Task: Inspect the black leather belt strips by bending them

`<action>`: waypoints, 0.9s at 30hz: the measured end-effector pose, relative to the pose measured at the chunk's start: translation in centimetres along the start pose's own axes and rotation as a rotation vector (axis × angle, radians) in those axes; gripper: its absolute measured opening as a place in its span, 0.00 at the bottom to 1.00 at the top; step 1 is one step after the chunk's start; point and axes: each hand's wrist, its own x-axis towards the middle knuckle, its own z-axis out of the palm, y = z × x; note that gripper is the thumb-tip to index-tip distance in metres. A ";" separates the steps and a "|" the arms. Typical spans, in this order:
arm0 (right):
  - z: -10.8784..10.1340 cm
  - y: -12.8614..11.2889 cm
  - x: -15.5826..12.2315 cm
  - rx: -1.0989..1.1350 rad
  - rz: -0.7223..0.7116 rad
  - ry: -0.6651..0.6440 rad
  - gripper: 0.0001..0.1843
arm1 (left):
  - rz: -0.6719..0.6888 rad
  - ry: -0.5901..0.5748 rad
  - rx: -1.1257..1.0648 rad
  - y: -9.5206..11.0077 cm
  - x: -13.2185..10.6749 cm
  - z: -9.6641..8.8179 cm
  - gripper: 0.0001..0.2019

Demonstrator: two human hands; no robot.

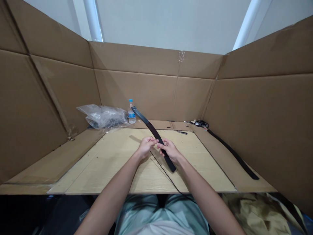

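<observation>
A long, slim, curved dark piece [154,131] slants over the board, with a grey-blue upper end, a dark reddish-brown middle and a black lower end. My right hand [170,149] is closed around its lower half. From the left, my left hand [147,145] pinches at the piece's edge, apparently on a thin dark cord. That dark cord [162,169] runs from beneath the hands down past the board's front edge towards my lap. Exactly what sits between the left fingertips is too small to make out.
Cardboard walls [137,88] enclose the pale board [97,169]. Along the back are a clear plastic bag [105,116], a water bottle [132,117], a small knife-like tool [182,132] and a dark tangle [199,123]. Another curved black strip [233,153] lies at the right.
</observation>
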 end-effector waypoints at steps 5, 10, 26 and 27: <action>-0.1 -0.6 -0.1 0.139 0.003 -0.011 0.24 | -0.016 0.047 -0.020 0.2 0.0 -0.1 0.29; -0.5 -0.4 -0.1 0.072 -0.004 -0.026 0.25 | -0.032 0.002 -0.029 0.2 0.1 -0.3 0.30; -1.1 -2.0 -0.8 -0.068 0.033 -0.038 0.25 | -0.060 -0.043 -0.013 -0.2 0.0 0.1 0.28; -1.1 -2.1 -0.8 -0.056 0.048 -0.016 0.25 | -0.056 -0.015 -0.004 -0.2 0.0 0.2 0.29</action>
